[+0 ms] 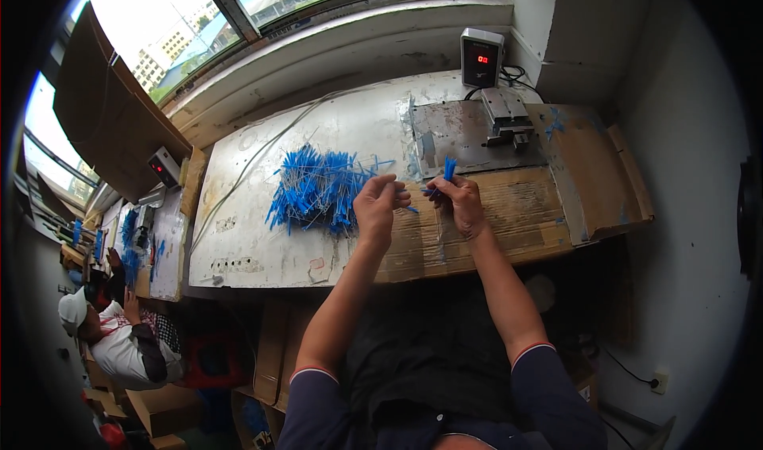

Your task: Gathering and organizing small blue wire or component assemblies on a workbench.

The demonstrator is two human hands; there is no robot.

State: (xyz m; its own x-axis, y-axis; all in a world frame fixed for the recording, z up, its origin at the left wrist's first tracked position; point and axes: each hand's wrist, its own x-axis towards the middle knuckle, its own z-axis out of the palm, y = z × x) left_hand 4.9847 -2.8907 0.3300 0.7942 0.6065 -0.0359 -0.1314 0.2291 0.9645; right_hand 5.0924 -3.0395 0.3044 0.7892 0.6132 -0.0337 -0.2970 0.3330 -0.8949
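My right hand (pixel 461 202) is closed around a small bundle of thin blue tubes (pixel 450 169), whose tops stick up above the thumb and forefinger. To its left, level with it, my left hand (pixel 377 204) has its fingers curled inward. A blue tip (pixel 412 209) shows by those fingertips; whether they hold it is unclear. A large heap of thin strands with blue tubular ends (pixel 318 186) lies on the white tabletop (pixel 246 247), just left of my left hand. Under both hands is a cardboard sheet (pixel 501 212).
A small metal machine (pixel 507 116) stands on a steel plate (pixel 445 132) at the back right. Behind it is a box with a red display (pixel 482 57). A cardboard flap (pixel 608 180) rises at the right edge. Another person (pixel 131 331) sits at a bench at left.
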